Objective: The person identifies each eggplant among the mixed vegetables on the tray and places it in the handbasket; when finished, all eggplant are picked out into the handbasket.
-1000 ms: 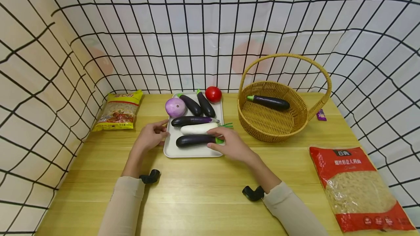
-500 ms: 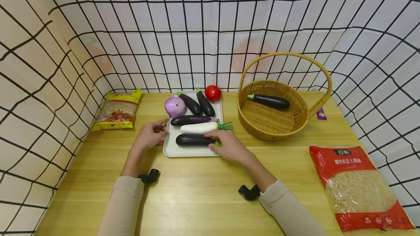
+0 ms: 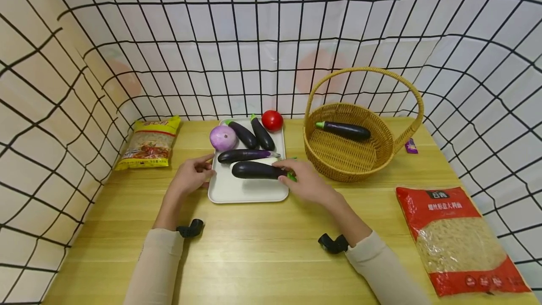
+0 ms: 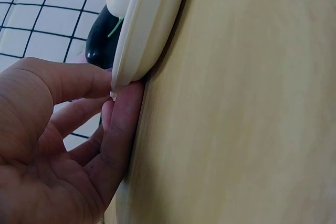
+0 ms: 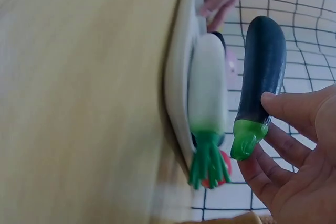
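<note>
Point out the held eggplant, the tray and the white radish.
Held eggplant point(image 5: 259, 76): right wrist view, middle of its dark skin.
Tray point(image 3: 247, 191): head view, bare surface near front edge.
White radish point(image 5: 207, 83): right wrist view, middle of white root.

A glossy, near-black eggplant point(image 3: 256, 170) with a green cap hangs just above the tray point(image 3: 245, 194) at the head view's centre, cap to the right, pinched near that end by the right hand point(image 3: 306, 181). The tray, white and rectangular, lies flat; the left hand point(image 3: 190, 175) apparently pinches its left rim, fingertips partly hidden.
</note>
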A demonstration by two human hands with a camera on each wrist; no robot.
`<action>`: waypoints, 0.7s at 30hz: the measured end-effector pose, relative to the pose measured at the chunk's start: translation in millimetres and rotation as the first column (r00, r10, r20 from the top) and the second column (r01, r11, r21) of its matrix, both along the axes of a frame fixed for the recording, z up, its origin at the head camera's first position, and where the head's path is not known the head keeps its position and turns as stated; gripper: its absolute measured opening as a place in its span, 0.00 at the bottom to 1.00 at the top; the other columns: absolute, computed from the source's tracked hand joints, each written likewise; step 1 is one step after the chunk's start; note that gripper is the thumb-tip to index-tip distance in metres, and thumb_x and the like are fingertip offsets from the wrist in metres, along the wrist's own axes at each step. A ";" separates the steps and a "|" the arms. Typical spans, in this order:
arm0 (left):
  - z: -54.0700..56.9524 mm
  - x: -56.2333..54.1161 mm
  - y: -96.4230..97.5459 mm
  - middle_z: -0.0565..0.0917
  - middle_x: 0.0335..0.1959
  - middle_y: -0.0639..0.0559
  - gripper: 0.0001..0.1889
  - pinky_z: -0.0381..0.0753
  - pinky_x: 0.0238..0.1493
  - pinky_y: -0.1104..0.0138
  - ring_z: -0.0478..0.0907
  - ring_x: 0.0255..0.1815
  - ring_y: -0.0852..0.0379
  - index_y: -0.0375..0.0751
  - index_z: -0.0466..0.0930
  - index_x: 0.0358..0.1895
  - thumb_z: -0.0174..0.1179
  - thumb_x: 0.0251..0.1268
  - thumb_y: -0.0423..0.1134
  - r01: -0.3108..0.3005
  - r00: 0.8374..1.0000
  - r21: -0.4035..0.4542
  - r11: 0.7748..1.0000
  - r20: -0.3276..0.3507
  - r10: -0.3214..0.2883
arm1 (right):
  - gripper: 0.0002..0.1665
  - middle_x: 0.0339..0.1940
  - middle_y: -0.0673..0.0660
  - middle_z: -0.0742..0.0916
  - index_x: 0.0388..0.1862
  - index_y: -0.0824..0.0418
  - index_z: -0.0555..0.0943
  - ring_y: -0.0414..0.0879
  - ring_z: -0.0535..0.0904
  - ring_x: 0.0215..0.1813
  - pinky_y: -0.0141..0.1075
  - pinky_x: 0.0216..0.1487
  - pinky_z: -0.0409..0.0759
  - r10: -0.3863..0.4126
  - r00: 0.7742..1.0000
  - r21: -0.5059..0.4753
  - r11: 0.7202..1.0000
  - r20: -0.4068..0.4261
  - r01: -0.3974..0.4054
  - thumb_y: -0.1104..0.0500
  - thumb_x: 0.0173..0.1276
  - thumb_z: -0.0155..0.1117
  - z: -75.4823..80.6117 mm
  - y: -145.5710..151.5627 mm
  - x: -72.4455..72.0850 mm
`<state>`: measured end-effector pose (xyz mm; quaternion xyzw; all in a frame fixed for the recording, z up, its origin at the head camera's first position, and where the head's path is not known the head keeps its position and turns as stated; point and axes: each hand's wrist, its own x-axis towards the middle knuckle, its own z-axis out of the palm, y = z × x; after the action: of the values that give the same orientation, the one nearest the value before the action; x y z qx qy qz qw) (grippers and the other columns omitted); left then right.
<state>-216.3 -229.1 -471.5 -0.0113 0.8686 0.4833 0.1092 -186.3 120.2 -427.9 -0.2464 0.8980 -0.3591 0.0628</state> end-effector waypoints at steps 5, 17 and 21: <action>-1.4 -0.6 0.5 0.79 0.52 0.39 0.31 0.91 0.39 0.64 0.77 0.48 0.49 0.49 0.69 0.77 0.62 0.72 0.35 -0.015 1.000 0.003 1.000 0.021 0.015 | 0.23 0.64 0.55 0.85 0.67 0.52 0.82 0.50 0.80 0.55 0.46 0.54 0.82 -0.032 0.999 -0.009 0.999 -0.040 0.032 0.60 0.75 0.65 11.8 15.9 0.2; 2.2 1.2 1.0 0.79 0.54 0.39 0.31 0.91 0.41 0.63 0.77 0.48 0.49 0.49 0.69 0.77 0.62 0.72 0.35 -0.022 0.999 0.003 1.000 0.032 0.022 | 0.23 0.67 0.59 0.83 0.68 0.53 0.80 0.56 0.79 0.62 0.55 0.61 0.80 -0.127 0.985 -0.025 0.992 -0.115 0.125 0.60 0.76 0.64 35.0 61.2 0.3; 3.0 1.5 2.1 0.79 0.54 0.39 0.31 0.91 0.42 0.63 0.77 0.48 0.50 0.50 0.69 0.77 0.62 0.72 0.35 -0.028 0.999 0.003 1.000 0.041 0.028 | 0.23 0.64 0.61 0.84 0.68 0.54 0.80 0.57 0.80 0.58 0.55 0.57 0.80 -0.165 0.975 -0.024 0.986 -0.150 0.164 0.61 0.76 0.64 36.9 78.8 -3.2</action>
<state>-214.8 -227.1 -468.5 -0.0332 0.8650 0.4860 0.1204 -189.5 199.0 -391.0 -0.1981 0.9154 -0.3484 -0.0371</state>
